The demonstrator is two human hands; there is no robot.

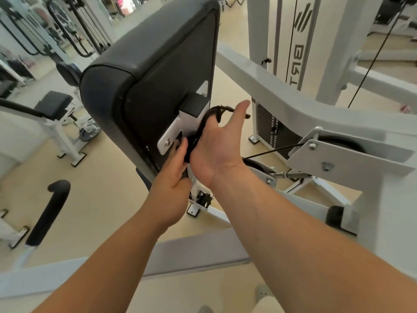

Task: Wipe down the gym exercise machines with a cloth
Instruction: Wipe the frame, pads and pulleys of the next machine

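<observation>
One dark cloth (198,132), bunched into a rope-like strip, lies against the single white mounting bracket (173,132) on the rear of the padded backrest (144,71). The right hand (220,145) faces palm out just behind that backrest, thumb raised, its fingers curled round the cloth's upper part. The left hand (174,177), lower on the backrest's rear, appears to pinch the cloth's bottom end between thumb and fingers. The cloth looks soft, light and limp. Gripping it at both ends should keep it taut round the bracket.
</observation>
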